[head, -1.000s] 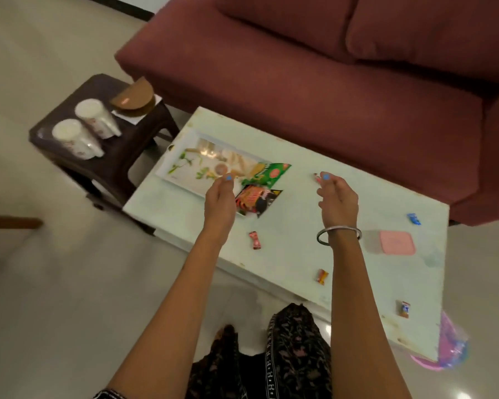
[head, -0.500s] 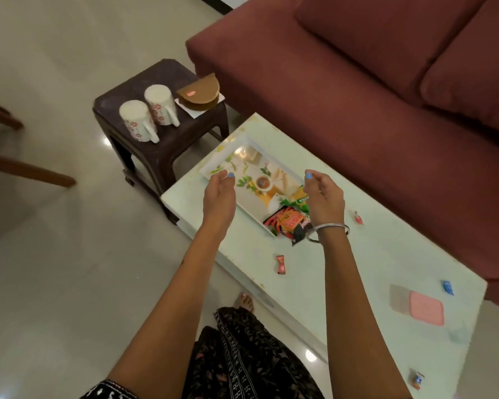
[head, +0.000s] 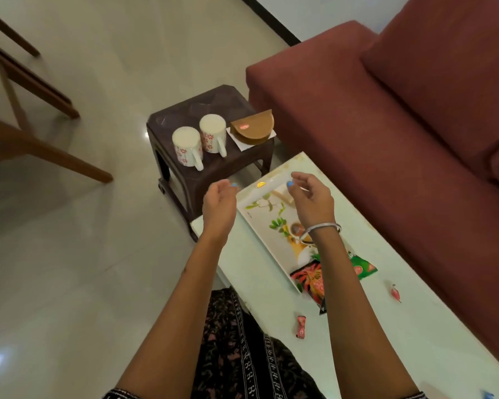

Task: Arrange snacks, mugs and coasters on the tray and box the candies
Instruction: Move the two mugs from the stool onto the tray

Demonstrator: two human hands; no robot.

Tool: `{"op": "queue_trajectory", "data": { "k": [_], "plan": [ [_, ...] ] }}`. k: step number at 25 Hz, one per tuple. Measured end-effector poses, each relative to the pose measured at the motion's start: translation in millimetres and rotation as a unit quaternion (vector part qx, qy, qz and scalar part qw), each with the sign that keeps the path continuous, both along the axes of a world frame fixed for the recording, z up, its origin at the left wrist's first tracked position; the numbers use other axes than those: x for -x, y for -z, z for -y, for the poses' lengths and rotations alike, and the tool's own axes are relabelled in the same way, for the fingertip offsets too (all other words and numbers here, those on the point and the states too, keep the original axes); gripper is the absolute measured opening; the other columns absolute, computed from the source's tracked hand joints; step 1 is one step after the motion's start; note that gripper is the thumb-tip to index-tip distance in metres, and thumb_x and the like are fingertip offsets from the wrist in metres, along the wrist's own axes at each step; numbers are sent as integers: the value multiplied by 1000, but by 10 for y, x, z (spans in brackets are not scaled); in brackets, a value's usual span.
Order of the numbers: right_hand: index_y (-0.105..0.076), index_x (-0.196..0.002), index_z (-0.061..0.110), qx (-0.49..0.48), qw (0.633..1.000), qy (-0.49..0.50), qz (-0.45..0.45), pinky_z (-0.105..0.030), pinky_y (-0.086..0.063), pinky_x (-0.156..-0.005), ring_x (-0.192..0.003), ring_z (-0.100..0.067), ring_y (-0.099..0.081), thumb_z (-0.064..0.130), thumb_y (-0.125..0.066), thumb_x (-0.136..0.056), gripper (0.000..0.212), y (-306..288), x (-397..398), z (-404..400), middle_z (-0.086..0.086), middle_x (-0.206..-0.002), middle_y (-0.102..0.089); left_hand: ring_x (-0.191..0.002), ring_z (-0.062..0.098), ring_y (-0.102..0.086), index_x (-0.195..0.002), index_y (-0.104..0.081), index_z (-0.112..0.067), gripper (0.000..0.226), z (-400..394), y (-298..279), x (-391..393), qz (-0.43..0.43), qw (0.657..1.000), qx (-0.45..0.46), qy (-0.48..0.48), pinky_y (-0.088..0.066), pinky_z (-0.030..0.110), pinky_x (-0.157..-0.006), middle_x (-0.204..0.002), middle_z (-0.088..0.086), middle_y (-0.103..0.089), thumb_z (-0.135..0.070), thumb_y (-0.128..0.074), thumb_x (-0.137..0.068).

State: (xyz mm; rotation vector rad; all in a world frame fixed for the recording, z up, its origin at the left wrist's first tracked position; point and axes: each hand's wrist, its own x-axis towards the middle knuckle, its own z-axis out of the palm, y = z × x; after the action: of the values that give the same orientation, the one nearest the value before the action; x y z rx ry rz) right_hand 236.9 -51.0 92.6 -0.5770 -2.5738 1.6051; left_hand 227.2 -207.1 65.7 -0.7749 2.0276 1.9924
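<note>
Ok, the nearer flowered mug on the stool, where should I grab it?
Probably by its handle. The nearer mug stands upright with the handle turned toward you, and the second mug crowds its far right side. Bring the open left hand in from the near side.

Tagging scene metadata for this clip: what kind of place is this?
Most likely a home living room. A maroon sofa runs beside a low white table with a printed tray on it, and a small dark stool carries two floral mugs. The floor is glossy tile.
</note>
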Motion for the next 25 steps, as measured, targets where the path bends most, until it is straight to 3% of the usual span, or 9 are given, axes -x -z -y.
{"op": "queue_trajectory", "data": {
  "k": [2, 5, 8, 11, 13, 18, 21, 25],
  "plan": [
    [-62, -114, 14, 0, 1000, -24, 10, -6, -43, -68, -94, -11, -57, 19, -61, -86, 28, 41, 300, 188, -3, -112, -64, -110, 15, -54, -120, -52, -20, 34, 134, 82, 291, 6, 1000, 5, -1, -42, 28, -91, -121, -1, -57, -29, -53, -87],
    [-61, -115, 15, -13, 999, -44, 24, -24, -48, -80, -98, -16, -59, 21, -66, -82, 34, 91, 772, 461, -1, -112, -64, -109, 15, -54, -121, -51, -18, 38, 346, 149, 777, 20, 999, 27, 12, -44, 31, -94, -124, 3, -57, -26, -59, -85],
    [-59, -118, 15, -15, 996, -69, 60, -31, -50, -89, -104, -17, -59, 23, -70, -78, 42, 193, 1316, 752, -1, -117, -64, -115, 20, -54, -123, -49, -16, 43, 647, 210, 1245, 20, 997, 77, 20, -47, 36, -97, -129, 5, -55, -24, -63, -83],
    [-57, -122, 16, -29, 992, -92, 87, -33, -48, -93, -110, -19, -57, 22, -73, -75, 50, 347, 1821, 959, -1, -124, -61, -120, 22, -50, -126, -46, -14, 50, 913, 323, 1604, 6, 989, 145, 41, -44, 29, -93, -131, 7, -50, -18, -66, -81],
    [-54, -125, 16, -76, 983, -125, 109, -33, -45, -95, -116, -21, -54, 21, -75, -73, 57, 499, 2136, 1070, -3, -129, -58, -122, 24, -46, -130, -42, -15, 61, 1082, 438, 1843, 5, 973, 214, 82, -41, 29, -93, -133, 8, -45, -15, -70, -76],
    [-41, -134, 23, -213, 935, -226, 169, -37, -38, -102, -128, -25, -41, 24, -80, -67, 78, 883, 2740, 1264, -7, -139, -46, -139, 32, -22, -143, -22, -23, 100, 1303, 805, 2324, 32, 909, 318, 266, -30, 47, -112, -152, 11, -21, -19, -82, -63],
    [-34, -138, 28, -280, 897, -275, 202, -44, -36, -106, -136, -31, -30, 21, -77, -69, 81, 1047, 2983, 1375, -10, -151, -28, -142, 34, -14, -144, -15, -28, 105, 1328, 977, 2493, 45, 883, 328, 333, -27, 50, -113, -155, 8, -13, -16, -82, -64],
    [-32, -138, 32, -326, 872, -287, 226, -49, -39, -101, -133, -39, -31, 25, -69, -77, 72, 1230, 3175, 1514, -12, -152, -22, -138, 33, -26, -144, -18, -25, 102, 1347, 1144, 2613, 42, 862, 342, 373, -32, 48, -110, -150, 10, -22, -11, -80, -64]
  ]
}}
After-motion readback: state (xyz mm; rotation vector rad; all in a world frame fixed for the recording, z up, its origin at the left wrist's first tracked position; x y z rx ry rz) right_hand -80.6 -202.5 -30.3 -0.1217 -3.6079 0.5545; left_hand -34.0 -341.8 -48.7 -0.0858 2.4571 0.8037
